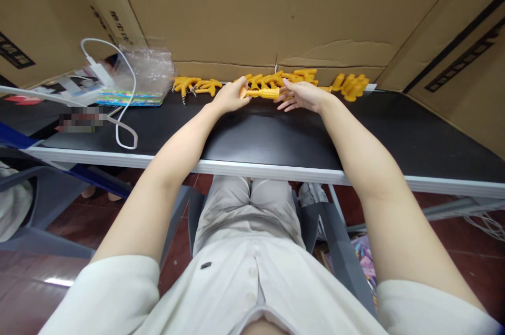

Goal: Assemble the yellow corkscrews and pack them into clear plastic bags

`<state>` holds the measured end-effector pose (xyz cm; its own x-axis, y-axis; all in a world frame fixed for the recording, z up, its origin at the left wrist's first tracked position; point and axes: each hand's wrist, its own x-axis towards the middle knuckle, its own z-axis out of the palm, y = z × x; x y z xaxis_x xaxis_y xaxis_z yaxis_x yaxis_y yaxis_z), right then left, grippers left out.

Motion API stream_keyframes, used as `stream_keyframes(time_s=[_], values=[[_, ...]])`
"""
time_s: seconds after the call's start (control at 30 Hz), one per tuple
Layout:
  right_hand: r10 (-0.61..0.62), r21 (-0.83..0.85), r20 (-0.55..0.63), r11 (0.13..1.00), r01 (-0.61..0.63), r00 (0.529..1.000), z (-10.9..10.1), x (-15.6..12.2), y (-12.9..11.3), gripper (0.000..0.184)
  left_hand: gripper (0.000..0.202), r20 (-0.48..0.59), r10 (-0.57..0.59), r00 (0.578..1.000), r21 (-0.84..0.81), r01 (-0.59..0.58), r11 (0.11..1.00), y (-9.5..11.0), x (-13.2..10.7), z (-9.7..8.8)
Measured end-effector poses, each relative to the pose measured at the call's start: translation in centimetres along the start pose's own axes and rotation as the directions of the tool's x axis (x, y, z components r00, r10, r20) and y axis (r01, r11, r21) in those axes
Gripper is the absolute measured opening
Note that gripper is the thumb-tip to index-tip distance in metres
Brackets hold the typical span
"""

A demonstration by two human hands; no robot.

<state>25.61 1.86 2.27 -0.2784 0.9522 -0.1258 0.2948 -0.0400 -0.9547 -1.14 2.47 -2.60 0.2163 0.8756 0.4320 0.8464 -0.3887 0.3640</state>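
My left hand is closed around one end of a yellow plastic handle-like piece, which lies sideways just above the black tabletop. My right hand is at the piece's other end, palm turned inward and fingers stretched apart; whether its fingertips touch the piece I cannot tell. Behind both hands runs a row of similar yellow pieces. Left of my left hand, branching yellow pieces have dark, twisted metal-looking tips. Past my right hand stands a tight cluster of yellow pieces.
Cardboard walls close off the back and sides of the black table. At the left are a stack of clear plastic bags and a white cable. A grey metal rim edges the table in front of my lap.
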Motion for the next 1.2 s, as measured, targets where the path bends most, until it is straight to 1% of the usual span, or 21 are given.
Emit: stream_keyframes(time_s=[0.13,0.23,0.37,0.47,0.63,0.77,0.87,1.07,1.2], values=[[-0.061,0.021,0.027,0.998,0.061,0.998,-0.4,0.1,0.2,0.029,0.037,-0.009,-0.009,1.0,0.006,0.009,1.0,-0.1,0.0,0.0],[-0.081,0.022,0.028,0.997,0.08,0.996,-0.3,0.1,0.3,0.03,0.035,-0.01,-0.011,1.0,0.011,0.011,1.0,-0.1,0.1,0.1],[-0.09,0.034,-0.001,0.995,0.09,0.996,0.2,0.0,0.3,0.022,0.033,-0.018,-0.013,1.0,0.009,0.013,1.0,-0.2,0.2,0.2],[-0.083,0.037,0.004,0.996,0.083,0.997,0.5,-0.1,0.2,0.023,0.033,-0.017,0.0,1.0,-0.01,0.0,1.0,-0.1,0.2,0.2],[-0.064,0.02,-0.003,0.998,0.064,0.998,0.6,-0.1,0.3,0.026,0.033,0.005,-0.043,0.999,0.009,0.043,0.999,0.3,0.0,-0.1],[-0.063,0.01,-0.006,0.998,0.063,0.998,0.6,0.2,0.5,0.032,0.037,0.003,-0.01,1.0,-0.017,0.01,1.0,0.2,0.0,0.0],[-0.056,0.007,-0.015,0.998,0.056,0.998,0.7,0.4,0.6,0.027,0.036,0.003,0.0,1.0,-0.019,0.0,1.0,0.1,0.1,0.1],[-0.026,0.022,-0.046,0.999,0.027,0.999,0.8,0.5,0.4,0.02,0.034,0.024,-0.044,0.999,0.002,0.044,0.999,0.9,-0.2,-0.3],[-0.019,0.045,-0.058,0.999,0.022,0.998,0.9,0.5,0.4,0.02,0.036,0.007,-0.009,1.0,-0.019,0.009,1.0,0.8,-0.1,-0.3]])
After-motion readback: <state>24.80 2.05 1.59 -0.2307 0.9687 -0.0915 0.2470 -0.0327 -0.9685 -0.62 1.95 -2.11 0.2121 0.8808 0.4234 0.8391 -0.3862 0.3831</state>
